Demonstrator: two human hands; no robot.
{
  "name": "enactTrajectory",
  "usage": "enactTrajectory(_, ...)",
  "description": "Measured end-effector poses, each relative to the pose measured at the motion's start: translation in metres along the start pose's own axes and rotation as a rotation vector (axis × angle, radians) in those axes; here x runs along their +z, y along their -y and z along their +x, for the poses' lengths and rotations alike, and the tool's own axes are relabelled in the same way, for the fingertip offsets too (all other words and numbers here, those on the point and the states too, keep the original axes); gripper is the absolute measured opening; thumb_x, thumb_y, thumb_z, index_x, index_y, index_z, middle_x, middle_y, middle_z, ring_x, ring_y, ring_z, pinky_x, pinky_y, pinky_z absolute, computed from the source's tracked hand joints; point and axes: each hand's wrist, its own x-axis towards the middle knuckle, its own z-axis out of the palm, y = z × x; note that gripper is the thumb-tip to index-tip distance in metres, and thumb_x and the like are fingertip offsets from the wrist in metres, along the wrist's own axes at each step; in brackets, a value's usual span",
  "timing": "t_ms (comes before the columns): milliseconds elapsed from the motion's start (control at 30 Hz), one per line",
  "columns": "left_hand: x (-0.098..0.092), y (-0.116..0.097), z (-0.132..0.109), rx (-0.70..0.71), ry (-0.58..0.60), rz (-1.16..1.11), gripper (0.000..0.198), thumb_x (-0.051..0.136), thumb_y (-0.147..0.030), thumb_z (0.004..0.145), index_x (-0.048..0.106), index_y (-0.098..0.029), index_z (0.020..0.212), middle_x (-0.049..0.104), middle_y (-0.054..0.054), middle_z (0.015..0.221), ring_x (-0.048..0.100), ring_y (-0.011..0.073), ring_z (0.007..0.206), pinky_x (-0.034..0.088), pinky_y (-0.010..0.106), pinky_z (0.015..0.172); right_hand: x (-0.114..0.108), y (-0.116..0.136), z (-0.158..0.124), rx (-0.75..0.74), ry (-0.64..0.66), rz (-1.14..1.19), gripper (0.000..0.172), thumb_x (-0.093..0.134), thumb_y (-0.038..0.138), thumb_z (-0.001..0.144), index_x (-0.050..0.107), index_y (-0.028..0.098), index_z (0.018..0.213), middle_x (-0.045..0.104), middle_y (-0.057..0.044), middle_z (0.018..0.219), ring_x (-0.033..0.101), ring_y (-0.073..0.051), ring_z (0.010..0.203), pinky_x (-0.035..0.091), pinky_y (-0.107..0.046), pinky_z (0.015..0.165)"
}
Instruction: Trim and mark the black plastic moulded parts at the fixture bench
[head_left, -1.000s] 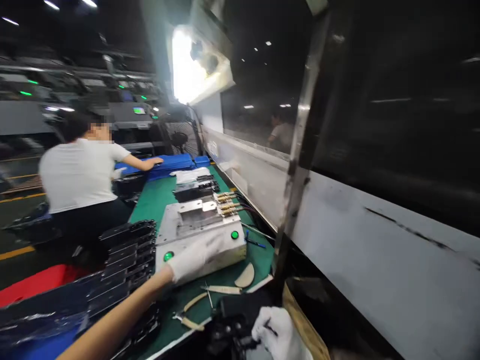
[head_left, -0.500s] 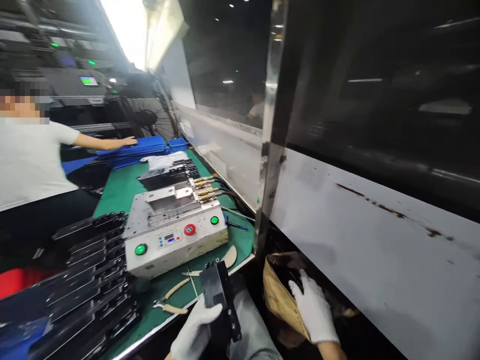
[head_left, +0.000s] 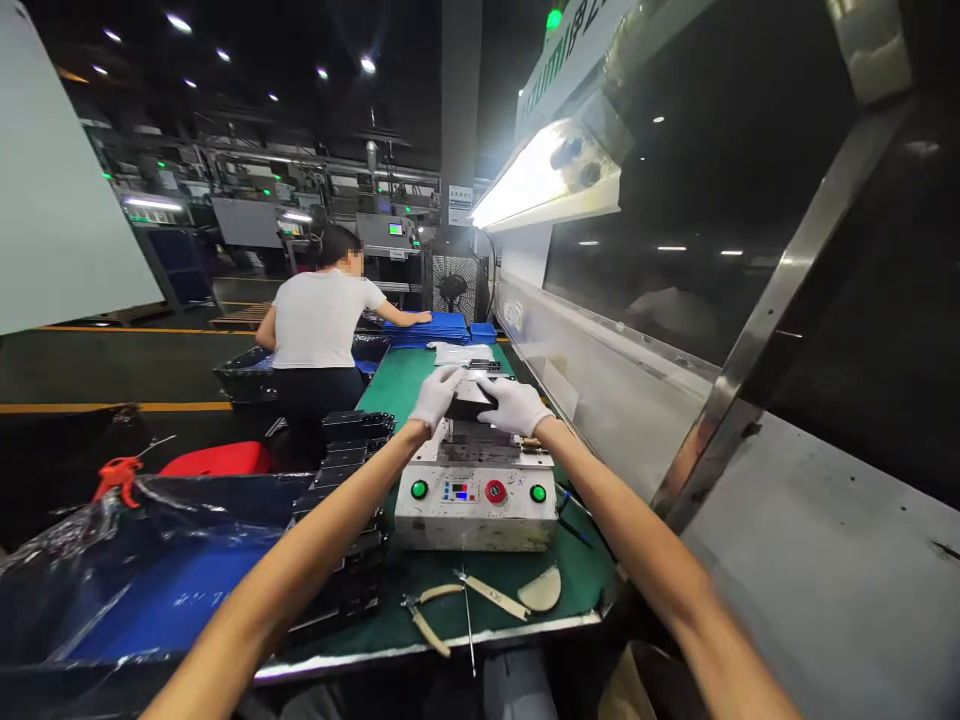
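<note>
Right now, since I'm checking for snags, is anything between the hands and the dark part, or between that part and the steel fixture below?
Nothing visible does. The left hand and right hand, in white gloves, are on the dark part above the steel fixture; its underside is hidden.

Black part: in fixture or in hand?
In hand: left hand and right hand hold the black part above the steel fixture; contact unclear.

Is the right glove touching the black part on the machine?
Touching: the head view shows the right gloved hand with its fingers against the right edge of the black part.
</note>
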Motion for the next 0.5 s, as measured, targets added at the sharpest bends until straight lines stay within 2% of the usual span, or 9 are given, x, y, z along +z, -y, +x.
enactTrajectory(67,0.006,0.010,0.025,-0.032,0.037,0.055,0.020,0.067,-0.035,0.096,0.073,-0.015,0.095,0.079,0.006,0.103,0.073,0.0206,0.101,0.056,0.047,0.101,-0.001,-0.005,0.027,-0.035,0.056,-0.026,0.079,0.081,0.046,0.082,0.055,0.027,0.154,0.072,-0.010,0.134,0.069,-0.031,0.119,0.054,-0.036,0.096)
enactTrajectory(167,0.016,0.030,0.033,-0.041,0.077,0.119,0.019,0.069,-0.032,0.095,0.072,-0.015,0.088,0.079,0.005,0.098,0.073,0.0198,0.097,0.058,0.045,0.097,0.017,-0.011,0.037,-0.054,0.110,-0.050,0.078,0.078,0.048,0.084,0.053,0.028,0.155,0.072,-0.009,0.134,0.069,-0.030,0.119,0.054,-0.035,0.095)
enactTrajectory(267,0.020,0.049,0.027,-0.040,0.091,0.168,0.016,0.063,-0.025,0.093,0.076,-0.016,0.089,0.082,0.008,0.101,0.074,0.0205,0.100,0.057,0.038,0.097,0.042,-0.020,0.032,-0.058,0.128,-0.049,0.076,0.073,0.048,0.089,0.049,0.029,0.158,0.070,-0.009,0.137,0.067,-0.029,0.121,0.052,-0.035,0.098)
enactTrajectory(333,0.021,0.057,0.022,-0.022,0.095,0.204,0.021,0.058,-0.024,0.093,0.078,-0.017,0.094,0.083,0.008,0.108,0.073,0.0205,0.106,0.055,0.033,0.100,0.056,-0.025,0.026,-0.048,0.115,-0.044,0.076,0.069,0.049,0.092,0.043,0.029,0.160,0.067,-0.010,0.139,0.065,-0.031,0.123,0.050,-0.037,0.099)
enactTrajectory(400,0.023,0.060,0.018,0.008,0.100,0.253,0.028,0.052,-0.024,0.095,0.079,-0.020,0.101,0.082,0.006,0.117,0.071,0.0198,0.114,0.051,0.030,0.106,0.063,-0.028,0.019,-0.040,0.076,-0.057,0.074,0.066,0.050,0.093,0.041,0.029,0.160,0.067,-0.011,0.134,0.065,-0.032,0.121,0.050,-0.039,0.097)
enactTrajectory(500,0.024,0.061,0.014,0.027,0.139,0.350,0.032,0.046,-0.023,0.097,0.077,-0.023,0.105,0.079,0.005,0.125,0.067,0.0207,0.122,0.044,0.032,0.114,0.066,-0.027,0.010,-0.030,0.006,-0.074,0.072,0.069,0.050,0.092,0.046,0.028,0.157,0.068,-0.011,0.126,0.066,-0.032,0.115,0.049,-0.040,0.094)
